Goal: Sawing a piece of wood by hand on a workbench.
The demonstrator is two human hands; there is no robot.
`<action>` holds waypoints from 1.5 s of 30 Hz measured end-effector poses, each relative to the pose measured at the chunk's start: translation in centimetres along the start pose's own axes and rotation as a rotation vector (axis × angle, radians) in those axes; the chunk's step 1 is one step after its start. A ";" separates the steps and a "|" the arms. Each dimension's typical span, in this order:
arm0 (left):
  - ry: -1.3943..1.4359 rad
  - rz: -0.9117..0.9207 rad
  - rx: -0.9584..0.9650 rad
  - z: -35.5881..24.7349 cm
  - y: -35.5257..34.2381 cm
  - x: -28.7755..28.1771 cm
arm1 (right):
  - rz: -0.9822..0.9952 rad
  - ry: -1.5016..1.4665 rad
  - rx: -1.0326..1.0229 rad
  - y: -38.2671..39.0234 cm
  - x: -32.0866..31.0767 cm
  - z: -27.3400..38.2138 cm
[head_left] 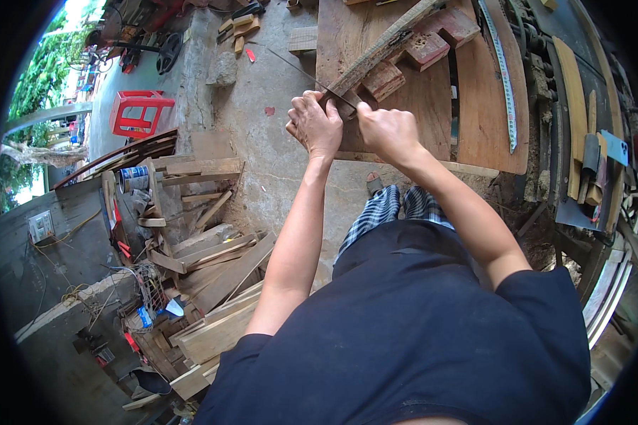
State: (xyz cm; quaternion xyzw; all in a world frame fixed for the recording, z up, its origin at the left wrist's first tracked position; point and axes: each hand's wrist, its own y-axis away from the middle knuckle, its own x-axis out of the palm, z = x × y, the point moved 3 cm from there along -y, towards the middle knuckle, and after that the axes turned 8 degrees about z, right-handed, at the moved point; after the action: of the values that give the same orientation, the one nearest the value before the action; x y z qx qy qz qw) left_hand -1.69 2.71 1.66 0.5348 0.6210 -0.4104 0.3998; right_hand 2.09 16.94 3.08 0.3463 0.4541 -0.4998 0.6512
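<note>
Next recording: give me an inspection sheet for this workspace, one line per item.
Surface: wooden bench, bare boards, by a concrete floor.
Job's things: long wooden strip lying on the bench; a thin blade at its near end.
Clutter: red-brown blocks, tape measure, offcuts stacked at left.
Grippers: left hand and right hand both closed at the strip's near end; exact grip unclear.
Cables: wires on the left wall.
Surroundings: red stool, trees outside.

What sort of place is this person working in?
Most likely an open-sided woodworking shop: a wooden workbench, a heap of offcut planks on the concrete floor, and a measuring tape laid along the bench.
</note>
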 end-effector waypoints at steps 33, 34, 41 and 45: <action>0.003 -0.030 0.002 0.5 0.4 0.2 | 0.117 -0.003 0.017 4.8 -2.2 -0.9; 0.004 -0.028 0.000 0.4 0.5 0.1 | 0.120 -0.002 0.018 3.8 -1.5 -0.8; -0.003 -0.017 -0.006 1.0 0.5 0.3 | 0.009 -0.012 -0.027 1.6 -0.2 0.0; -0.014 -0.032 -0.008 0.7 0.5 0.3 | 0.146 0.051 0.050 5.2 -2.3 -0.6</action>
State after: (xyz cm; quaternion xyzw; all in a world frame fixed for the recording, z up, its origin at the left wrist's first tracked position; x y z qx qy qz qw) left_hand -1.19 2.18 1.10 0.5203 0.6283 -0.4181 0.3997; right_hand 6.75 19.61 5.00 0.4072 0.4314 -0.4532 0.6654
